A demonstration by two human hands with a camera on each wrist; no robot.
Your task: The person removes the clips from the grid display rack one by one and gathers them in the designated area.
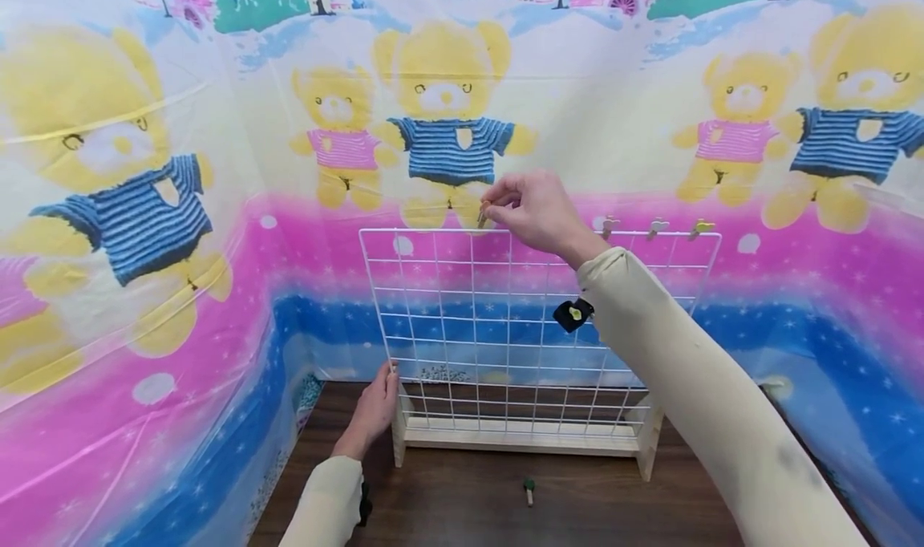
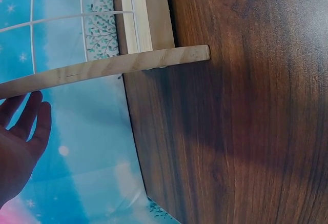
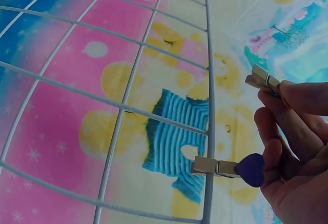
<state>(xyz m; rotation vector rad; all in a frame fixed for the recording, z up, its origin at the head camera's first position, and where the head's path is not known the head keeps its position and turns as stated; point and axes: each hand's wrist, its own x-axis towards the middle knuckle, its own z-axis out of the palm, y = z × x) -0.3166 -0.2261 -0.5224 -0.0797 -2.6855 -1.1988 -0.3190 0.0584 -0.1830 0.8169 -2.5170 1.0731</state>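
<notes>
Above the top wire of a white wire grid [image 1: 472, 290], my right hand [image 1: 537, 214] pinches a small wooden clothespin [image 3: 263, 80] between thumb and fingers. The clothespin's jaws stand apart from the wire in the right wrist view. Just below that hand, a clothespin with a purple heart [image 3: 251, 169] is clipped to the top wire; the head view hides it behind the hand. My left hand [image 1: 375, 407] rests its fingertips against the left wooden upright [image 2: 102, 69] of the grid's stand, its fingers fairly straight.
Towards the right end of the top wire are a grey clothespin [image 1: 609, 224], a whitish clothespin [image 1: 658, 226] and a yellow clothespin [image 1: 701, 228]. A green-topped clothespin [image 1: 529, 491] lies on the brown table [image 1: 462, 507] before the stand. Bear-printed cloth [image 1: 592, 130] hangs behind.
</notes>
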